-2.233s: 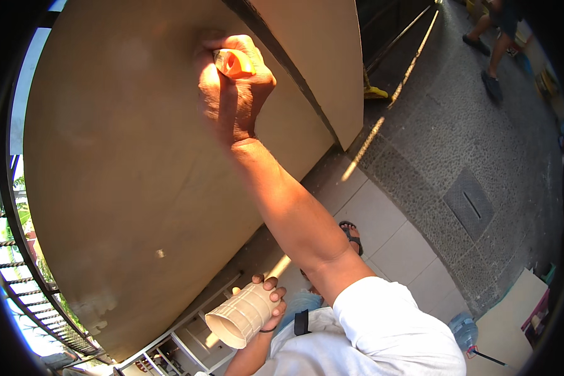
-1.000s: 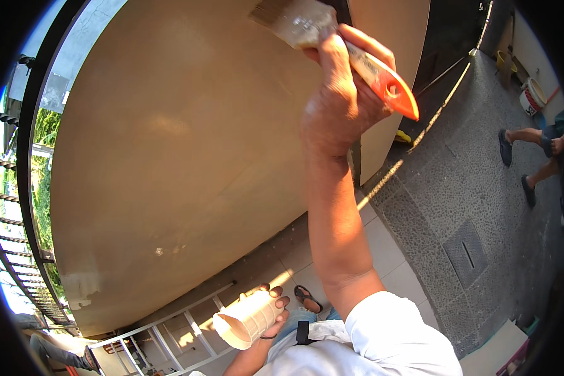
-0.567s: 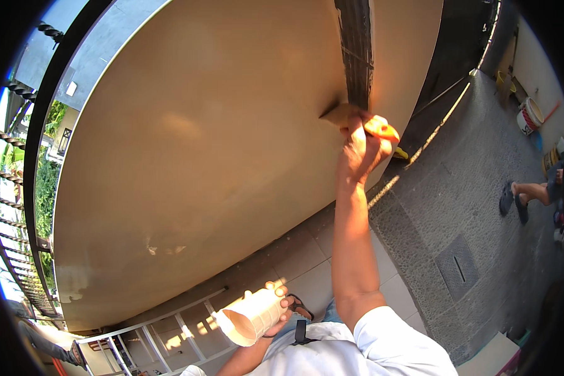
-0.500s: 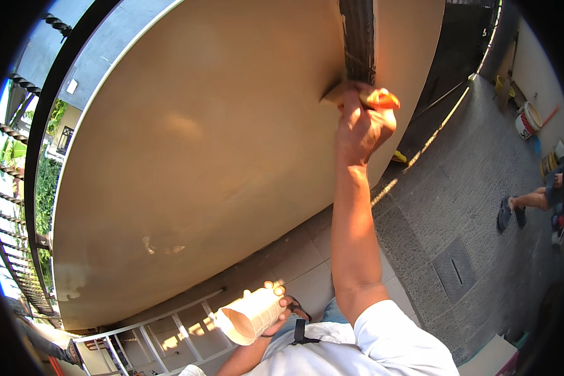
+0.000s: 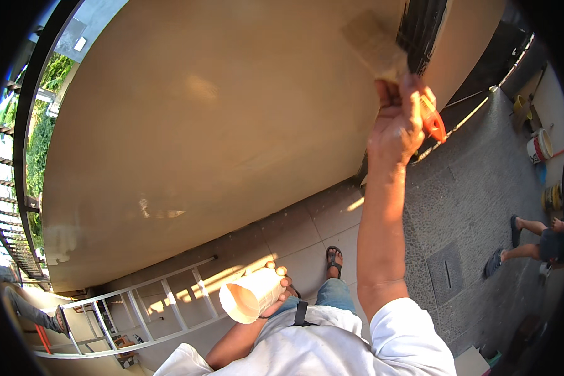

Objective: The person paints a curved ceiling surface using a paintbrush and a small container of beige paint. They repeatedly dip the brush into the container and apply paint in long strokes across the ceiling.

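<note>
A flat paintbrush (image 5: 433, 122) with an orange handle is gripped in my right hand (image 5: 393, 130), on an outstretched arm. Its wide bristles point up and left, blurred by motion, over the tan wall (image 5: 169, 138) just left of a dark vertical strip (image 5: 422, 30). Whether they touch the wall I cannot tell. Low in front of my chest, my left hand (image 5: 283, 283) is wrapped round a cream-coloured cup (image 5: 249, 299). The cup is tilted so its opening shows; what it contains is not clear.
An aluminium ladder (image 5: 144, 319) lies at lower left, with another person's leg (image 5: 28, 310) beside it. At right, another person's legs (image 5: 523, 250) stand on grey textured paving (image 5: 445, 207). Buckets (image 5: 539, 147) line the far right wall. A dark metal railing (image 5: 22, 182) curves along the left.
My right hand has moved right in the picture, and the brush has swung from lying sideways to bristles up-left. The view has shifted. My left hand still holds the cup.
</note>
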Action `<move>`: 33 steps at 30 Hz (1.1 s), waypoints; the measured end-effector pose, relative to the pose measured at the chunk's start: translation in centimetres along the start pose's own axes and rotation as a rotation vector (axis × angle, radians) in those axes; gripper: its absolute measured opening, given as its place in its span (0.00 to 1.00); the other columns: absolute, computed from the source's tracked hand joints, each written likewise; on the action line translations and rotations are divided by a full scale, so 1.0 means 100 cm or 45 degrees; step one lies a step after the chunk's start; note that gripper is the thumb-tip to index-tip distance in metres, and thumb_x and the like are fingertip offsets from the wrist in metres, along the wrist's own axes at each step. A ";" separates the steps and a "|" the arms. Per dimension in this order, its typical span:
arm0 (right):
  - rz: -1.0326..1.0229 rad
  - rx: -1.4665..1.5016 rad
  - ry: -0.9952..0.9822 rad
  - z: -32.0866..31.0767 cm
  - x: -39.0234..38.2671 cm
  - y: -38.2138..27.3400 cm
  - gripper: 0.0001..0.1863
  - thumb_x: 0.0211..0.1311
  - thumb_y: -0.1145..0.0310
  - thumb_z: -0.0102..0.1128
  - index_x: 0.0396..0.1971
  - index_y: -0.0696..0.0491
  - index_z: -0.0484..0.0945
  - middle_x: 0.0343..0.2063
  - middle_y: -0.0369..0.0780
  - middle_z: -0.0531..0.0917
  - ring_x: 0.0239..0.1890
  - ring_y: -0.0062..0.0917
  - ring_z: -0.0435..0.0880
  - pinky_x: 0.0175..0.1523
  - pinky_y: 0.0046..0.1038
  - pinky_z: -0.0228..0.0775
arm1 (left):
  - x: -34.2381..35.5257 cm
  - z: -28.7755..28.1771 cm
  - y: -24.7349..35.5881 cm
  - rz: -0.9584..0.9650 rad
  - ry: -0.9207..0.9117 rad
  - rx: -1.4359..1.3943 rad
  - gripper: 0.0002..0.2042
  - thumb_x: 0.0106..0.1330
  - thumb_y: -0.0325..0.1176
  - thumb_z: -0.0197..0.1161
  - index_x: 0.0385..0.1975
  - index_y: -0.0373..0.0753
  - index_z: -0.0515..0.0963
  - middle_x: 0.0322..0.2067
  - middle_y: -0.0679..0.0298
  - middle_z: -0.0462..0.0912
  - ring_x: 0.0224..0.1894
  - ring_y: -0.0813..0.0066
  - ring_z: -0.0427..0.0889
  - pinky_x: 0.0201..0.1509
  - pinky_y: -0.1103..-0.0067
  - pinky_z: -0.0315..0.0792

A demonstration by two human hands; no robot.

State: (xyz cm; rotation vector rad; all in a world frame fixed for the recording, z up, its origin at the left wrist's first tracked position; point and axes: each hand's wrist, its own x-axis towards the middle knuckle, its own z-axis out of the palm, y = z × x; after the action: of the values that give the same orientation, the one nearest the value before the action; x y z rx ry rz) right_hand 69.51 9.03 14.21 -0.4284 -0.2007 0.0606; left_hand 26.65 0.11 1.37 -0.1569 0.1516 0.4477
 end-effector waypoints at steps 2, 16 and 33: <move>0.069 -0.076 0.150 -0.054 -0.034 0.027 0.10 0.69 0.74 0.67 0.46 0.54 0.78 0.39 0.40 0.85 0.38 0.31 0.88 0.48 0.36 0.86 | -0.003 0.003 -0.002 0.006 0.030 0.006 0.28 0.72 0.58 0.61 0.62 0.44 0.73 0.58 0.54 0.71 0.58 0.55 0.72 0.52 0.58 0.77; -0.059 -0.901 0.283 -0.150 -0.098 0.080 0.06 0.64 0.77 0.70 0.39 0.59 0.83 0.35 0.39 0.85 0.40 0.22 0.84 0.48 0.25 0.79 | -0.011 0.001 -0.007 0.013 0.116 0.072 0.26 0.72 0.55 0.60 0.61 0.44 0.72 0.56 0.56 0.71 0.57 0.56 0.72 0.51 0.59 0.78; -0.972 -1.174 -0.739 -0.047 -0.118 0.046 0.16 0.45 0.77 0.72 0.38 0.53 0.88 0.45 0.46 0.86 0.46 0.38 0.86 0.49 0.34 0.85 | -0.028 -0.016 -0.016 0.071 0.133 0.007 0.20 0.76 0.46 0.57 0.62 0.44 0.73 0.56 0.59 0.72 0.57 0.57 0.72 0.51 0.60 0.79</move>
State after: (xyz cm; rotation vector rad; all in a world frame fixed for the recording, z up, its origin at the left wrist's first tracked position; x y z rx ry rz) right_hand 58.84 10.09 5.97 -1.2216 -0.9692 -0.6931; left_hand 24.66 -2.78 0.55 -0.1708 0.2599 0.4950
